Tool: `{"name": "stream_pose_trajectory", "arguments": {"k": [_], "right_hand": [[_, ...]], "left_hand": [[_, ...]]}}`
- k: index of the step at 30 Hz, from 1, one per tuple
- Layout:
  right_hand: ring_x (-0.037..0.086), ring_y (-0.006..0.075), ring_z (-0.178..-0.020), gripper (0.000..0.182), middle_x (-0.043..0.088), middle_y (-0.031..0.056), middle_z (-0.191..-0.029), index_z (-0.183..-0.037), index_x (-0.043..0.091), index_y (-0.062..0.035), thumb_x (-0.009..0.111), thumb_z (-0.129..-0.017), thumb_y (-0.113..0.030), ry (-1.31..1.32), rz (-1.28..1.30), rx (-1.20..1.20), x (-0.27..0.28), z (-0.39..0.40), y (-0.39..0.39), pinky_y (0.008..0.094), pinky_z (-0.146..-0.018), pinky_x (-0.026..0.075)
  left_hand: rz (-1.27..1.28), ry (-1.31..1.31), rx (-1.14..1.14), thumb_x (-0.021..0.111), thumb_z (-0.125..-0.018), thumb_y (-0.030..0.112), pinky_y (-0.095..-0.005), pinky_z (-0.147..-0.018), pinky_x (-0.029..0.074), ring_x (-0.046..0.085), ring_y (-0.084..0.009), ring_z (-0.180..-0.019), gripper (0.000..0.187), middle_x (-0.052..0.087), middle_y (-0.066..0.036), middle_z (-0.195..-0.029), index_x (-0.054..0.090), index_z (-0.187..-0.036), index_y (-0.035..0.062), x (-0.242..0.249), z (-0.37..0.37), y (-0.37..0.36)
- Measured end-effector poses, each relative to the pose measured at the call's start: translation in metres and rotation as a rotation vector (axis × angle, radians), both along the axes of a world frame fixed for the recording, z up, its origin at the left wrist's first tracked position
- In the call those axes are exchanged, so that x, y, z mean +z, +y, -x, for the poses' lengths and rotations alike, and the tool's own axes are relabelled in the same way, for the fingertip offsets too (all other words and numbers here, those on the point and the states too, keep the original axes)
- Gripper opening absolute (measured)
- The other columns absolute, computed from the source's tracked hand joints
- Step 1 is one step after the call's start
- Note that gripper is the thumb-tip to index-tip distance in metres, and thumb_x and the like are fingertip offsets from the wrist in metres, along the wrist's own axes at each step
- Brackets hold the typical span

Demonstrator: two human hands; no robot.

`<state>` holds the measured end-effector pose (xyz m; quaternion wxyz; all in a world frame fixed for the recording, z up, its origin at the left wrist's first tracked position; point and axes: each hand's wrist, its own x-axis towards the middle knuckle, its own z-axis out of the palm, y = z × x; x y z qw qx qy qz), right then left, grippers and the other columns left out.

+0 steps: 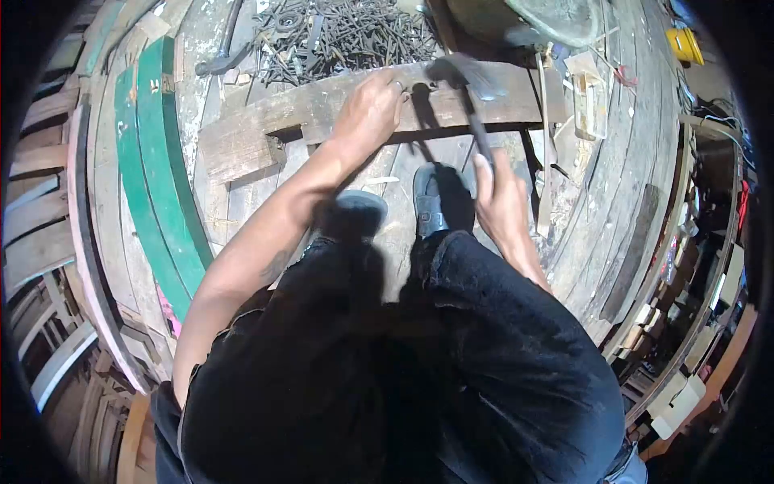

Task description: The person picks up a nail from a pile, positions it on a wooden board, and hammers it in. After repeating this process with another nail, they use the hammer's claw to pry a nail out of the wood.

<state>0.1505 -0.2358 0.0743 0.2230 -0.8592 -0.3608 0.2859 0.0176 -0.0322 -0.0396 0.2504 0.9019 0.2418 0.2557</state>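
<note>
My right hand point(501, 198) is wrapped round the dark handle of a hammer point(472, 119). The hammer's head is raised near the far side of a wooden beam point(322, 101) and casts a shadow on it. On that beam rests my left hand point(372, 106), fingers pinched together at its upper edge. Whatever those fingers hold, if anything, is too small to make out. A notch is cut into the beam's near side, left of my left hand. Past the beam lies a big heap of nails point(347, 36).
Green-painted boards point(153, 161) lie at the left. A second hammer-like tool point(228, 48) lies left of the nails. A large basin point(564, 20) stands at the back right, near a small wooden box point(591, 109). A yellow container point(684, 46) is farther right. My sandalled feet are below the beam.
</note>
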Motion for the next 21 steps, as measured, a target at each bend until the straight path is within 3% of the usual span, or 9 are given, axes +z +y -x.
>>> {"name": "stream_pose_trajectory", "arguments": {"k": [3, 7, 10, 12, 14, 20, 21], "right_hand": [[0.068, 0.0381, -0.061, 0.017, 0.064, 0.0228, -0.070, -0.110, 0.059, -0.0002, 0.058, -0.107, -0.017, -0.136, -0.381, -0.007, 0.005, -0.005, -0.004, 0.0455, -0.055, 0.049], [0.069, 0.0310, -0.062, 0.013, 0.067, 0.0179, -0.077, -0.112, 0.057, -0.0001, 0.058, -0.105, -0.011, -0.032, -0.641, -0.034, -0.003, -0.012, -0.017, 0.0390, -0.056, 0.051], [0.072, 0.0381, -0.068, 0.017, 0.069, 0.0224, -0.081, -0.115, 0.057, -0.0011, 0.059, -0.105, -0.014, -0.143, -0.562, -0.009, -0.011, -0.006, -0.019, 0.0440, -0.059, 0.053], [0.068, 0.0549, -0.082, 0.022, 0.067, 0.0341, -0.083, -0.114, 0.056, -0.0014, 0.058, -0.106, -0.021, -0.209, -0.246, 0.010, -0.019, 0.002, -0.014, 0.0562, -0.063, 0.050], [0.067, 0.0562, -0.081, 0.026, 0.065, 0.0346, -0.077, -0.111, 0.056, -0.0005, 0.056, -0.108, -0.027, -0.105, 0.139, 0.077, -0.020, 0.000, -0.003, 0.0565, -0.062, 0.049], [0.068, 0.0533, -0.076, 0.029, 0.066, 0.0316, -0.075, -0.109, 0.060, -0.0013, 0.055, -0.109, -0.030, -0.087, -0.033, -0.006, 0.014, -0.014, -0.001, 0.0542, -0.061, 0.049], [0.070, 0.0448, -0.067, 0.027, 0.064, 0.0272, -0.070, -0.110, 0.060, -0.0014, 0.056, -0.109, -0.028, -0.103, -0.162, -0.015, 0.023, -0.016, 0.000, 0.0503, -0.058, 0.049]], "left_hand": [[-0.047, 0.011, -0.002, 0.068, -0.097, 0.012, -0.0489, -0.090, 0.058, 0.070, -0.0425, -0.103, 0.020, 0.069, -0.027, -0.113, 0.073, -0.103, -0.0061, 0.001, 0.000, 0.001], [-0.062, -0.003, -0.005, 0.067, -0.098, 0.011, -0.0477, -0.088, 0.058, 0.070, -0.0401, -0.098, 0.018, 0.069, -0.024, -0.110, 0.072, -0.102, -0.0053, 0.000, 0.000, 0.000], [0.021, 0.008, -0.012, 0.067, -0.098, 0.012, -0.0463, -0.086, 0.059, 0.069, -0.0390, -0.097, 0.019, 0.068, -0.023, -0.109, 0.072, -0.105, -0.0051, 0.005, 0.000, -0.002], [-0.016, 0.051, -0.027, 0.066, -0.099, 0.011, -0.0458, -0.087, 0.059, 0.069, -0.0377, -0.098, 0.019, 0.067, -0.022, -0.105, 0.072, -0.108, -0.0044, 0.000, -0.001, 0.001], [-0.049, 0.052, -0.025, 0.066, -0.099, 0.011, -0.0470, -0.088, 0.058, 0.069, -0.0393, -0.098, 0.019, 0.067, -0.021, -0.105, 0.072, -0.108, -0.0036, -0.002, -0.001, 0.002], [0.014, 0.053, -0.009, 0.067, -0.098, 0.014, -0.0484, -0.094, 0.057, 0.068, -0.0423, -0.107, 0.023, 0.068, -0.025, -0.115, 0.071, -0.109, -0.0055, -0.001, 0.002, 0.001], [0.043, 0.056, -0.014, 0.067, -0.098, 0.015, -0.0494, -0.096, 0.056, 0.067, -0.0439, -0.109, 0.024, 0.068, -0.027, -0.117, 0.071, -0.109, -0.0068, 0.000, 0.004, -0.002]]}}
